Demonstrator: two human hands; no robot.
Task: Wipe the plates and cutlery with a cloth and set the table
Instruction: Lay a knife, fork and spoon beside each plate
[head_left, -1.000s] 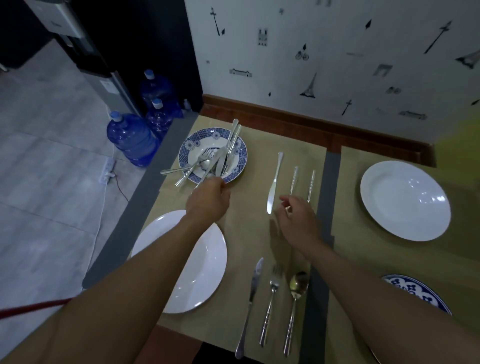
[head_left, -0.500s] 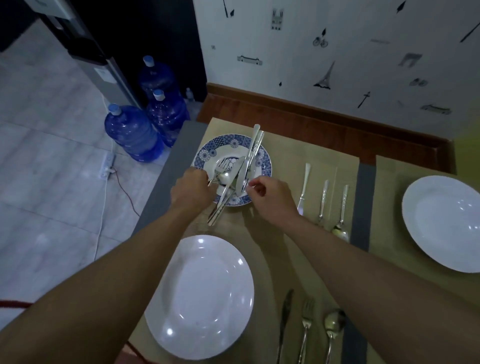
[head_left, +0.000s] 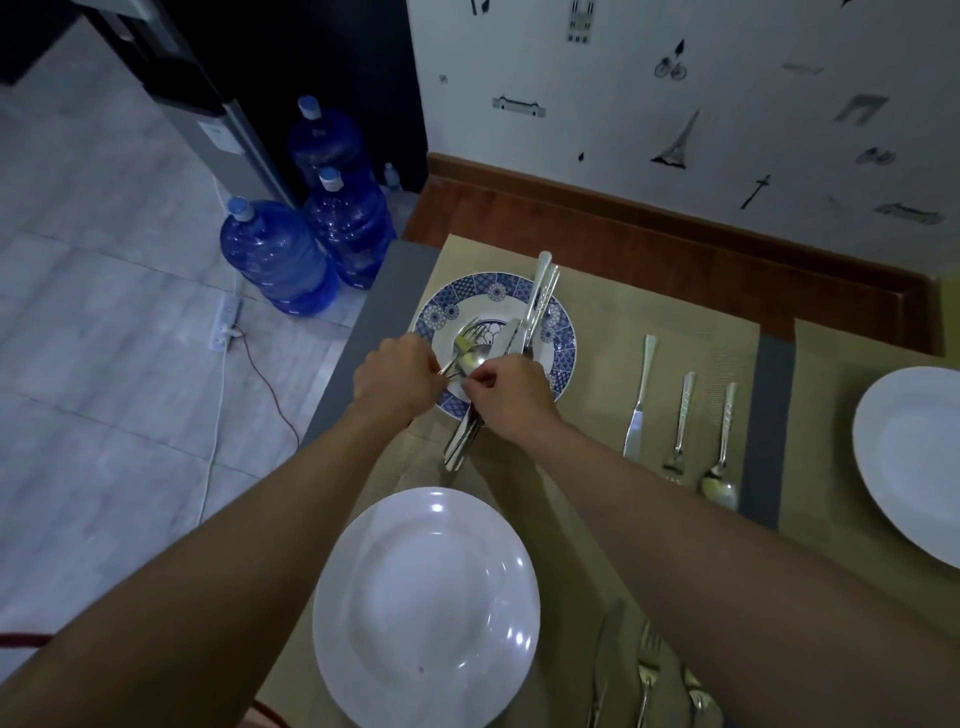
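Bottom centre of the frame: white plate (head_left: 426, 613) on the mat, with a knife, fork and spoon set (head_left: 644, 670) to its right, mostly hidden behind your right forearm.

Mid-frame: your left hand (head_left: 397, 376) and right hand (head_left: 511, 392) meet at the near rim of the blue-patterned plate (head_left: 563, 348). Both have their fingers curled in, pinching at the loose cutlery (head_left: 540, 301) piled on it. Which piece each hand has, can't tell. The right thumb and forefinger are closed on something thin.

Key relation: the pile's long axis runs lower left to upper right. The ends overhang the near rim just below your hands and the far rim above them. Both hands are at the near end, equally close. Judgement: the next piece comes out by drawing it toward you along that axis.

Right of the pile: laid knife (head_left: 640, 400), fork (head_left: 681, 421) and spoon (head_left: 722, 447), roughly parallel. Right edge: second white plate (head_left: 909, 457). No cloth in view.
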